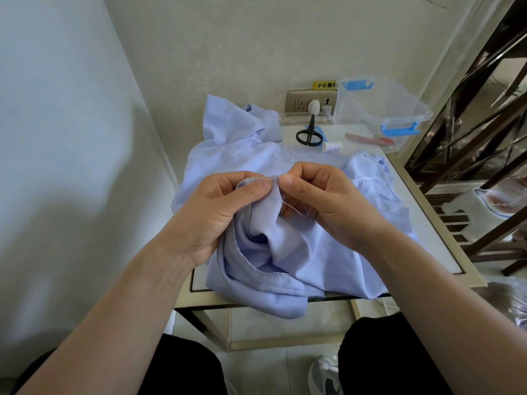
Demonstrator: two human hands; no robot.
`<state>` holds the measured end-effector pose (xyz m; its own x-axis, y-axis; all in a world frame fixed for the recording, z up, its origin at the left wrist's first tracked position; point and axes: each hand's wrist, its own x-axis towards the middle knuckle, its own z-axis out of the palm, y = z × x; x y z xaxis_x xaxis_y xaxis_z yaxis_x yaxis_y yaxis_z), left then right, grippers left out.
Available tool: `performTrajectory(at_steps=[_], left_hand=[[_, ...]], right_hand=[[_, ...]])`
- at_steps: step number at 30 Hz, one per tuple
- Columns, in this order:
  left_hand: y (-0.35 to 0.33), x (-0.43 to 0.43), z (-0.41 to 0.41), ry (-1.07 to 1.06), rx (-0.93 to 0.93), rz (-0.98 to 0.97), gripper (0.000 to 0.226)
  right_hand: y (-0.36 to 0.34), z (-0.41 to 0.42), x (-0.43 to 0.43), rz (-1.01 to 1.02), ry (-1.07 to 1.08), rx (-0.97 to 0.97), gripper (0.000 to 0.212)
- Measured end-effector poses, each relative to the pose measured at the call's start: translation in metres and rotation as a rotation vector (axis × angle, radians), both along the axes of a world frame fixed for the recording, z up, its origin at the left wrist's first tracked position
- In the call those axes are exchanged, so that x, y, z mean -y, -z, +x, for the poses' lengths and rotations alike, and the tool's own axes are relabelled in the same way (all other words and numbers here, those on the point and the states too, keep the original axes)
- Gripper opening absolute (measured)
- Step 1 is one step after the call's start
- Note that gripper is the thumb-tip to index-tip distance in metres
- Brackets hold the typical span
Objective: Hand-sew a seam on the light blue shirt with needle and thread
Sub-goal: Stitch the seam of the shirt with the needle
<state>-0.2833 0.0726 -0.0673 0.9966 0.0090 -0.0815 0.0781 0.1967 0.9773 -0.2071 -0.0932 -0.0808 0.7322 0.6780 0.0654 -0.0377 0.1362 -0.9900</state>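
Note:
The light blue shirt (273, 252) lies bunched over a small table, with one fold lifted off it. My left hand (216, 206) pinches that fold's raw edge between thumb and fingers. Just right of it, my right hand (319, 195) pinches the needle (279, 178) at the fabric edge; only a sliver of the needle shows. A pale thread (293, 208) loops down from the edge between the two hands.
Black scissors (309, 134) and a white thread spool (332, 145) lie behind the shirt. A clear plastic box with blue clips (382, 109) stands at the back right, a red tool (370, 139) beside it. A wall socket (310, 101) is behind. The table edge (439, 223) runs along the right.

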Motion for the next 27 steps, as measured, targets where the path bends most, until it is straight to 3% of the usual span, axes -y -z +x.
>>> performTrajectory(at_steps=[6,12,17,22,27], left_hand=[[0.0,0.0,0.004,-0.04,0.003,-0.086,0.021],[0.005,0.002,0.007,0.009,-0.044,-0.017,0.03],[0.005,0.003,0.006,0.0,-0.059,0.019,0.022],[0.012,0.004,0.011,-0.145,0.038,0.117,0.04],[0.013,0.008,0.012,-0.174,0.094,0.229,0.025]], right_hand=[[-0.001,0.005,0.002,0.08,0.033,-0.075,0.011],[0.003,0.002,0.0,0.047,0.054,0.043,0.012],[-0.001,-0.001,0.001,-0.062,0.149,0.113,0.012],[0.002,0.0,0.0,-0.117,0.348,0.457,0.011],[0.004,-0.002,-0.004,-0.171,0.395,0.82,0.005]])
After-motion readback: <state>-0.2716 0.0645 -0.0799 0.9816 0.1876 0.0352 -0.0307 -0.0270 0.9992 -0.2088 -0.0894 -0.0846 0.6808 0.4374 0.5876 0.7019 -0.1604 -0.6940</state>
